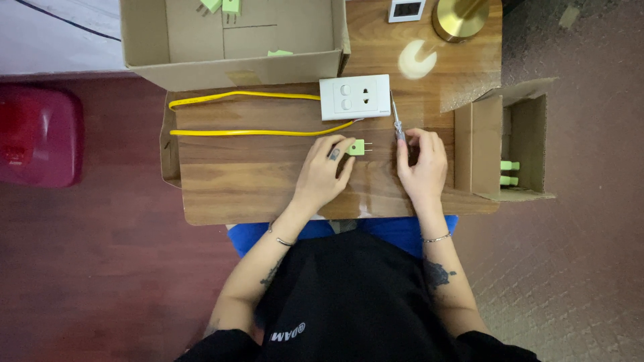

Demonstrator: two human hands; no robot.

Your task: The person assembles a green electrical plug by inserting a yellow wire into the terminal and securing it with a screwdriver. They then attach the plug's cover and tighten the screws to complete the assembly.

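Wooden table (268, 181) — left hand (322, 171) grips green plug (357, 147), right hand's (421, 164) fingers hide screwdriver (397, 121) handle

Your left hand (327, 167) covers most of the green plug (357, 147), your right hand (421, 164) hides the screwdriver's (397, 121) handle, and the top edge of the frame crops the cardboard box (235, 40), brass lamp base (459, 17) and small white device (406, 9).
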